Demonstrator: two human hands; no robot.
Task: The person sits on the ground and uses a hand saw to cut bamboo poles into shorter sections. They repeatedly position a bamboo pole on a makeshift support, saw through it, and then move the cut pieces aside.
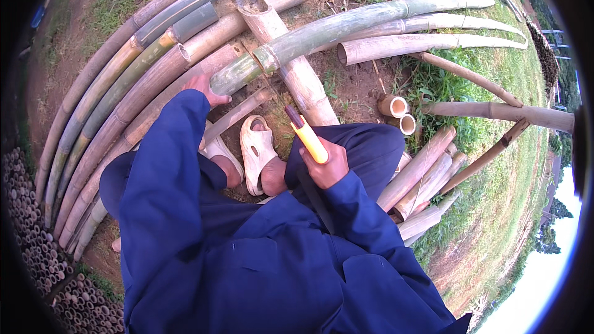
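Likely stiff, the long green bamboo pole (318, 31) suits my left hand (206, 89) gripping its end, my right hand (329, 164) clasping the yellow-handled saw (309, 138).

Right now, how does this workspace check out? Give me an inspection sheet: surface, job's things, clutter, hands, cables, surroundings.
Surface: bare soil with grass.
Job's things: a green bamboo pole lies across a notched bamboo beam; the blade of a saw crosses the pole near one end.
Clutter: bamboo poles at left; two short pieces and a bamboo pile at right.
Hands: left hand touches the pole's near end; right hand grips the saw's handle.
Cables: nothing seen.
Surroundings: stacked bamboo tubes at lower left, trees at far right.
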